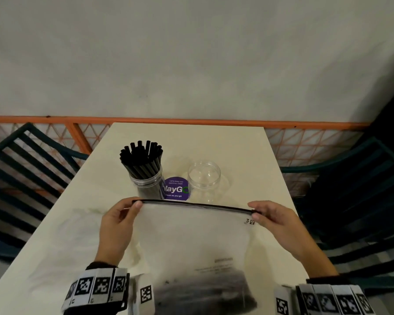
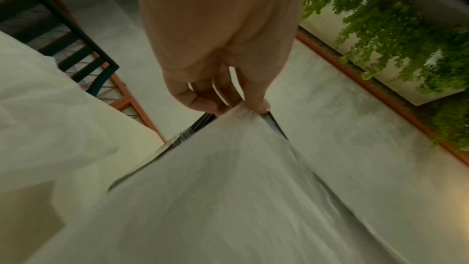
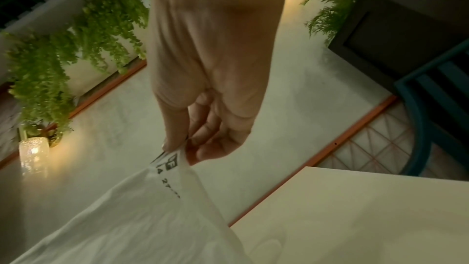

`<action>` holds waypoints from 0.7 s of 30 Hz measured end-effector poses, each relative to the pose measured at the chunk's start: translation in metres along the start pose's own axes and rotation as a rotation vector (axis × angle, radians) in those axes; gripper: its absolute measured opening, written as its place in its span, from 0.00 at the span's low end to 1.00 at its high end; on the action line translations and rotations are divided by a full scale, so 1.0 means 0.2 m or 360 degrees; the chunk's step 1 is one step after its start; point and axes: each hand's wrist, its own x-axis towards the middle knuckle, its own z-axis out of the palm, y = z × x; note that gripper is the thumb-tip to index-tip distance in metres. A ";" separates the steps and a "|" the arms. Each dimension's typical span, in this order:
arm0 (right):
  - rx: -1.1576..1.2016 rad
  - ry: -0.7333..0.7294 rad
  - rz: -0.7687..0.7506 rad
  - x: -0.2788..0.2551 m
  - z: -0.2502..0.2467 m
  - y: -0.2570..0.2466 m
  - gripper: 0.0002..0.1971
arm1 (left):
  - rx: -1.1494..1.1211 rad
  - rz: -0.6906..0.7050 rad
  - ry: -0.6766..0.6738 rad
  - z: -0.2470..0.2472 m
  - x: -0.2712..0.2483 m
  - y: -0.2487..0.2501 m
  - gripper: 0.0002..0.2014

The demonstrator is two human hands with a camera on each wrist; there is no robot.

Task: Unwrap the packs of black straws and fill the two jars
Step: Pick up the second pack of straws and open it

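Note:
I hold up a frosted plastic pack [image 1: 196, 237] with a black top edge, stretched between both hands over the near part of the table. My left hand [image 1: 132, 206] pinches its top left corner and my right hand [image 1: 255, 212] pinches its top right corner. A dark mass of black straws [image 1: 205, 289] lies in the pack's bottom. Behind it, a clear jar [image 1: 149, 185] stands full of upright black straws [image 1: 141, 158]. To its right stands an empty clear jar [image 1: 204, 178]. The wrist views show the pinches: left hand [image 2: 243, 107], right hand [image 3: 182, 148], pack [image 2: 228, 188] [image 3: 142, 218].
A round purple sticker [image 1: 176, 189] lies on the cream table [image 1: 237, 144] between the jars. Crumpled clear wrapping [image 1: 82, 223] lies at the table's left. Dark slatted chairs [image 1: 21, 160] [image 1: 362, 189] flank the table. An orange railing [image 1: 191, 121] runs behind it.

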 end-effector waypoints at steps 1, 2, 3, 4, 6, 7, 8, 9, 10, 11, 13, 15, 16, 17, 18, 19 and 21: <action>0.0110 0.0024 0.0012 -0.01 0.00 0.00 0.13 | 0.0160 0.0043 0.0026 0.00 0.00 0.01 0.07; 0.0205 0.0069 0.0022 -0.01 0.00 -0.01 0.13 | 0.0398 0.0125 0.0070 0.01 0.01 0.03 0.10; 0.0285 0.0129 0.0029 -0.02 0.00 -0.03 0.11 | 0.0645 0.0262 0.0119 0.02 0.01 0.06 0.15; 0.0338 0.0194 0.0034 -0.02 0.01 -0.04 0.09 | 0.0816 0.0434 0.0152 0.04 -0.01 0.10 0.18; 0.0374 0.0294 0.0023 -0.02 0.02 -0.07 0.06 | 0.0860 0.0694 0.0081 0.13 -0.06 0.21 0.15; 0.0381 0.0318 0.0009 -0.02 0.03 -0.09 0.05 | 0.0811 0.0758 -0.0035 0.19 -0.09 0.27 0.14; 0.0387 0.0329 -0.0011 -0.03 0.04 -0.10 0.05 | 0.0754 0.0791 -0.0185 0.25 -0.13 0.33 0.13; 0.0390 0.0329 -0.0036 -0.03 0.05 -0.12 0.05 | 0.0697 0.0813 -0.0324 0.32 -0.17 0.38 0.13; 0.0392 0.0319 -0.0063 -0.04 0.06 -0.14 0.05 | 0.0657 0.0839 -0.0433 0.38 -0.19 0.41 0.14; 0.0393 0.0299 -0.0087 -0.04 0.07 -0.15 0.06 | 0.0642 0.0879 -0.0514 0.44 -0.21 0.43 0.14; 0.0388 0.0254 -0.0130 -0.06 0.08 -0.17 0.07 | 0.0669 0.0974 -0.0603 0.54 -0.23 0.45 0.15; 0.0343 0.0244 -0.0179 -0.07 0.08 -0.18 0.08 | 0.0686 0.1009 -0.0635 0.59 -0.23 0.44 0.15; 0.0312 0.0259 -0.0193 -0.08 0.08 -0.18 0.07 | 0.0688 0.1012 -0.0630 0.60 -0.23 0.43 0.15; 0.0285 0.0275 -0.0202 -0.08 0.09 -0.18 0.07 | 0.0695 0.1019 -0.0624 0.60 -0.23 0.42 0.14; 0.0254 0.0290 -0.0212 -0.08 0.09 -0.17 0.07 | 0.0710 0.1044 -0.0611 0.60 -0.23 0.42 0.13; 0.0209 0.0299 -0.0227 -0.08 0.10 -0.17 0.07 | 0.0740 0.1084 -0.0592 0.60 -0.24 0.41 0.12; 0.0086 0.0323 -0.0270 -0.08 0.11 -0.17 0.08 | 0.0823 0.1159 -0.0550 0.58 -0.24 0.39 0.09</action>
